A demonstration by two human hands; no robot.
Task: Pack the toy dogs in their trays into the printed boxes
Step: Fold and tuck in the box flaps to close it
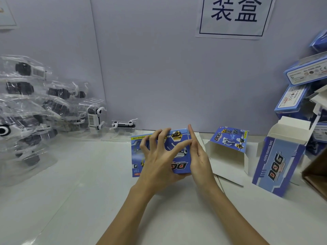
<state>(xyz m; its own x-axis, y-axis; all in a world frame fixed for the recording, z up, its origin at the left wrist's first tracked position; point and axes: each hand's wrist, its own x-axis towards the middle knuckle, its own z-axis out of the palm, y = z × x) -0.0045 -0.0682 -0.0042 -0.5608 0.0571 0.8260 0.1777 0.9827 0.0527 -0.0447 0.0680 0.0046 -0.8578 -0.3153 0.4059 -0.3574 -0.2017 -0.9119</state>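
A blue printed box (178, 138) lies on the white table in the middle, lettering upside down to me. My left hand (159, 156) is spread over its top face, fingers curled onto it and thumb reaching to its right edge. My right hand (200, 156) stands flat against the box's right end, fingers straight. Toy dogs in clear trays (31, 106) are heaped at the left. One trayed dog (123, 125) lies alone by the back wall. Two open printed boxes (230, 144) (277, 161) sit to the right.
Closed blue boxes (300, 85) are stacked at the far right against the wall. A brown carton corner (316, 174) shows at the right edge. A paper sign (233, 15) hangs on the grey back wall. The white table (88, 183) spreads in front of me.
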